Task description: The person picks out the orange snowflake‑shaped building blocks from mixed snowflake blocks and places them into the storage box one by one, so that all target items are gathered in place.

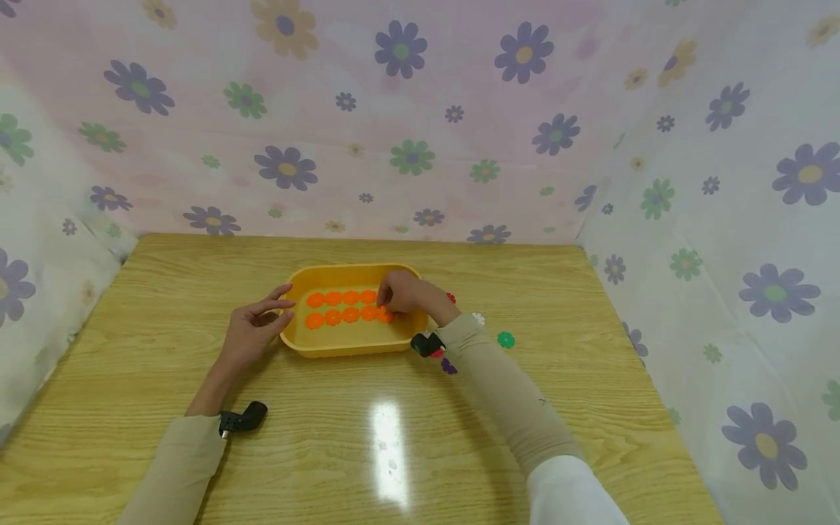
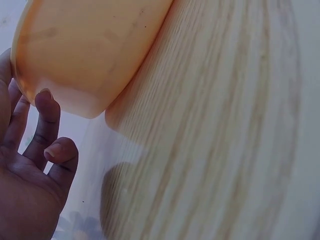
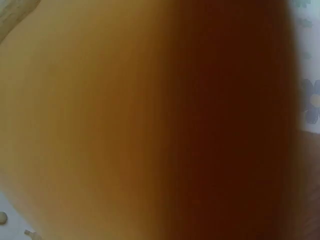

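Observation:
A yellow plastic tray (image 1: pixel 357 350) sits on the table, with several orange flower-shaped pieces (image 1: pixel 333 317) laid in two rows on its floor. My left hand (image 1: pixel 252 328) holds the tray's left end, fingertips at the rim. In the left wrist view, bent fingers (image 2: pixel 47 117) of that hand lie against the tray's outer wall (image 2: pixel 95 55). Over the right part of the tray, my right hand (image 1: pixel 403 292) points down, its fingertips pinching an orange flower piece (image 1: pixel 385 314) at the end of the near row. The tray's wall fills the right wrist view, blurred, and hides those fingers there.
Right of the tray, partly under my right forearm, lie loose flower pieces: a green one (image 1: pixel 506 340), a white one (image 1: pixel 479 319), a purple one (image 1: pixel 449 366) and red ones (image 1: pixel 450 297). Flower-patterned cloth (image 1: pixel 367 197) stands behind the wooden table (image 1: pixel 315 452) and along its sides.

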Demonstrator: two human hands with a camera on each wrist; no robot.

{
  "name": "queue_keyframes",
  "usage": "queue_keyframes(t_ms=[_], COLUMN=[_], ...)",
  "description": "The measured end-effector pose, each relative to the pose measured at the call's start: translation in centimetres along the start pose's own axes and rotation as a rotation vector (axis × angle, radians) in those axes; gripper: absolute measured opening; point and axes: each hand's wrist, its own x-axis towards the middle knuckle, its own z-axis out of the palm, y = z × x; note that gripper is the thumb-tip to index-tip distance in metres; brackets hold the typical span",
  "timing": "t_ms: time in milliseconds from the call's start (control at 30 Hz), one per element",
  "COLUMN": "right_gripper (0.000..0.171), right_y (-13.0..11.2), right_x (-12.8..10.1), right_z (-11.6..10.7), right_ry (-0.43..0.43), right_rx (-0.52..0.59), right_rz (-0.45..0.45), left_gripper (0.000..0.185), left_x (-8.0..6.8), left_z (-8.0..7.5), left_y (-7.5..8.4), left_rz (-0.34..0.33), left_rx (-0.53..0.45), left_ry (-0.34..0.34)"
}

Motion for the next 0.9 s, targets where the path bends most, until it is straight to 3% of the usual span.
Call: queue_keyframes(t_ms=[400, 900], right_gripper=[0.02, 0.017], right_y=[-0.33, -0.35], right_x=[-0.08, -0.04], right_z=[0.31, 0.35], right_ry=[0.063, 0.082], right_rx=[-0.02, 0.005], right_rz=[0.032, 0.072], left_gripper=[0.028, 0.028], left_x=[0.05, 0.13], left_z=[-0.12, -0.02], left_y=[-0.02, -0.05], left_rz=[-0.006, -0.009], left_rx=[-0.002, -0.002], left_ry=[-0.003, 0.003])
